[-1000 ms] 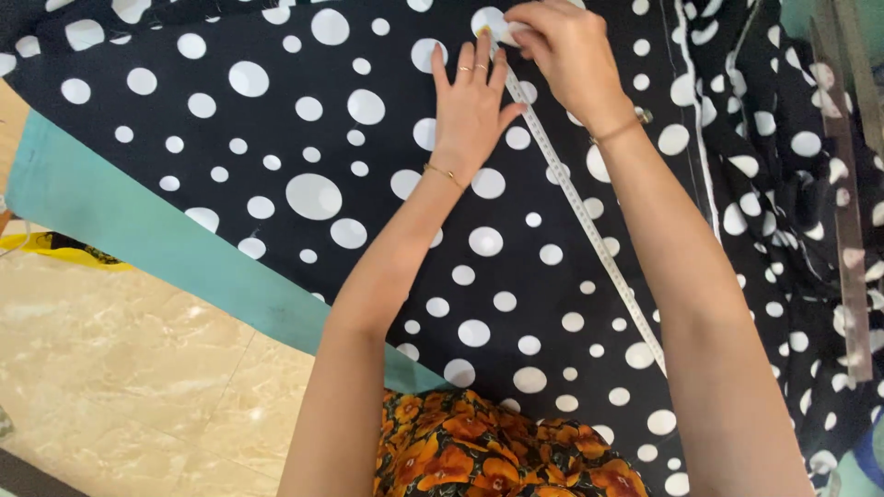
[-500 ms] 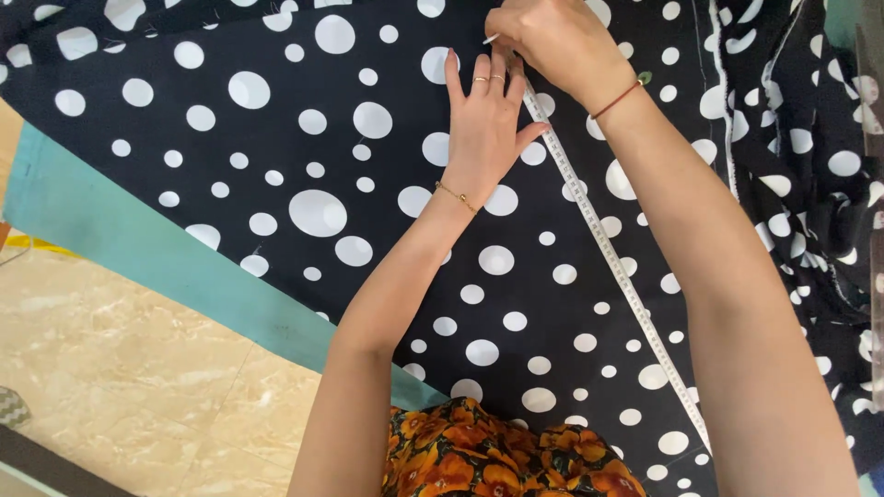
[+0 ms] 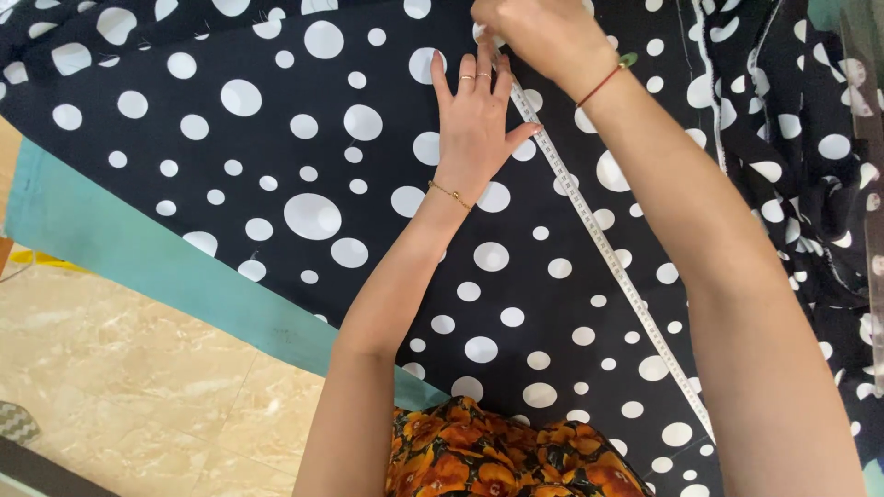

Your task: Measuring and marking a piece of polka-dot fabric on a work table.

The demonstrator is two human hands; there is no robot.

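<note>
Spotted fabric (image 3: 304, 138) fills view; right hand (image 3: 539, 32), half cropped, pins tape measure (image 3: 599, 241).

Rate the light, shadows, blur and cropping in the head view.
Head view: soft, even light, no glare on the dotted fabric; only faint shadow beside the left hand; the measuring tape is sharp enough to show tick marks; the right hand is cut by the top edge; slight wide-angle stretch at the forearms.

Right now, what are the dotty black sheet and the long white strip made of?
The black sheet with white dots looks like thin woven cloth, matte: it folds and ripples at the right. The long white measuring strip seems soft plastic or coated fabric, since it lies flat and bears fine tick marks. Neither is certain.
</note>
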